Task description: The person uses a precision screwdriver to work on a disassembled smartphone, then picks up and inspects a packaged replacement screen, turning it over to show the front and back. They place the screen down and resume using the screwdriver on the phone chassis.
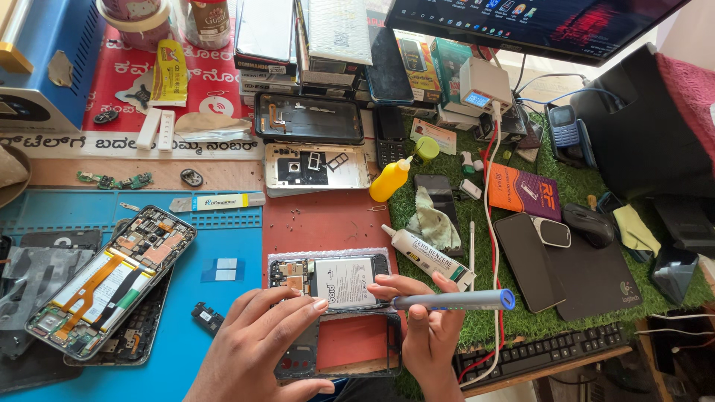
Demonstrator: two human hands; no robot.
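Note:
An opened phone [335,279] with its battery and circuit board exposed lies in front of me at the bottom centre. My left hand [261,346] rests over its lower half, fingers on the frame. My right hand [428,327] holds a grey pen-shaped tool [454,300] with a blue end, lying almost level beside the phone's right edge, while its fingers also touch the frame.
A second opened phone [112,279] lies on the blue mat [223,238] at left. A white tube [428,257], yellow squeeze bottle [389,180], dark phones [527,260], mouse [587,223], keyboard [544,350] and stacked phone parts [309,119] crowd the bench.

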